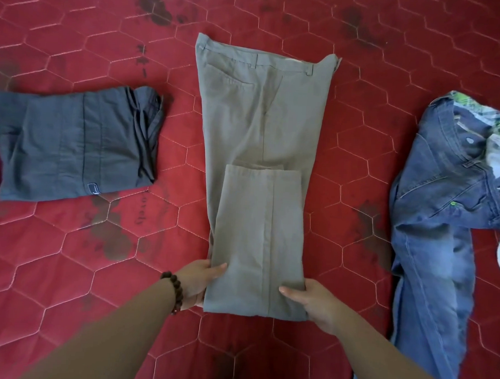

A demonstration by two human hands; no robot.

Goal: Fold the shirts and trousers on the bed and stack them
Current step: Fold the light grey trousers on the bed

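Trousers half folded in the middle

The tan trousers (261,167) are gripped at the near fold by both hands (199,281) (312,301). One grey pile (70,141) is done at left; jeans (443,203) at right are left.

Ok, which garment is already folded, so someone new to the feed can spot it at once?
Start at the khaki trousers in the middle of the red quilted bed, whose near end both hands grip. The folded dark grey garment lies apart on the side of the left hand. It alone is a compact rectangle; the blue jeans opposite lie unfolded.
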